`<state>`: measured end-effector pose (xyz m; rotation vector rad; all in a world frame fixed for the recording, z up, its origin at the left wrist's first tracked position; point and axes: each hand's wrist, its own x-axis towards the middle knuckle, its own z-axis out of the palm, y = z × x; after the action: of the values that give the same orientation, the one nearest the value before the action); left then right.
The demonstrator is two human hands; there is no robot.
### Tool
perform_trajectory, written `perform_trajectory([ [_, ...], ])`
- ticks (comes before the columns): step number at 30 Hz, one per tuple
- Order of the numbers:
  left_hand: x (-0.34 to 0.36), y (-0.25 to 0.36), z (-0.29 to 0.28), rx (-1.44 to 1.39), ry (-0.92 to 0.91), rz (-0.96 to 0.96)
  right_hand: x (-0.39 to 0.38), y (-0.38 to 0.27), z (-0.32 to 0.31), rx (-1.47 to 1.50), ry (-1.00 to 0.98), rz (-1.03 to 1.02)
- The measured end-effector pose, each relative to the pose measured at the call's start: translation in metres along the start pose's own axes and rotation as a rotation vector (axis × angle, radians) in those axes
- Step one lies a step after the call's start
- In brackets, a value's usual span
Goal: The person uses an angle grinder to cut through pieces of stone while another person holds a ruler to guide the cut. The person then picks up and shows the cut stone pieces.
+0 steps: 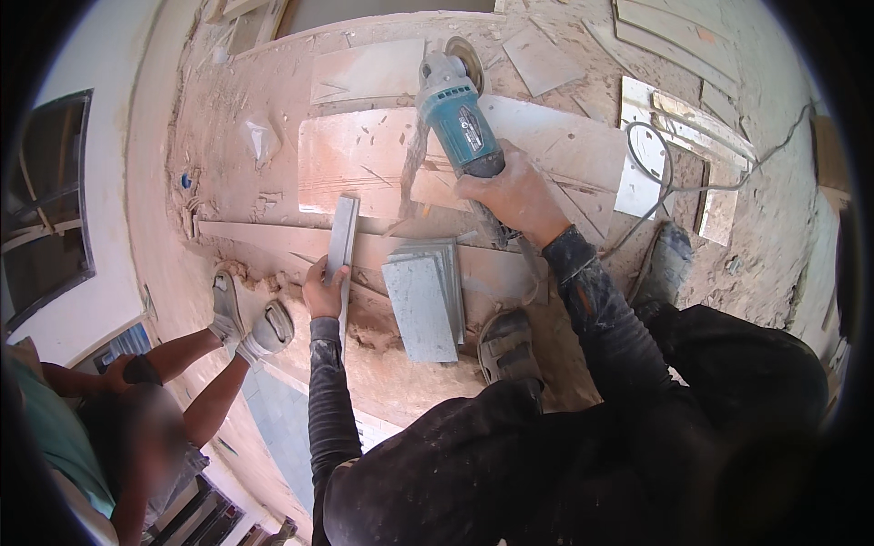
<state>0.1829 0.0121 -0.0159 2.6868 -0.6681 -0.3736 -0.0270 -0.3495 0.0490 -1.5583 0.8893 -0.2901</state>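
Note:
In my right hand [521,194] is the rear end of a teal angle grinder [460,127], its fingers wrapped round the dark part of the body. The grinder's disc [465,64] points away from me, over dusty boards. My left hand [325,288] grips a narrow grey tile strip [342,238], which stands out lengthwise from the fingers toward the far side. Between my two arms lies a stack of grey rectangular tiles [420,305], slightly fanned at the edges. A wide pale board [355,159] with cut lines lies beyond the strip.
A black cable [669,182] loops at the right. Loose tile pieces [542,62] and pale offcuts [683,27] lie on the dusty ground at the far side. A clear plastic bag [261,138] rests at left. Another person [118,409] sits at the lower left, feet near my left hand.

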Motion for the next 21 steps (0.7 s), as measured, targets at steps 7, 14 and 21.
perform_trajectory([
  [7,0.007,0.008,0.0,-0.004,-0.052,-0.004,0.0,0.003,-0.008,0.052,-0.05,0.072],
  [14,0.057,0.094,-0.004,0.294,-0.001,0.449,0.008,0.002,-0.017,-0.002,-0.096,0.125],
  [21,0.101,0.113,-0.003,0.392,-0.201,0.509,0.014,0.004,-0.023,0.046,-0.087,0.153],
])
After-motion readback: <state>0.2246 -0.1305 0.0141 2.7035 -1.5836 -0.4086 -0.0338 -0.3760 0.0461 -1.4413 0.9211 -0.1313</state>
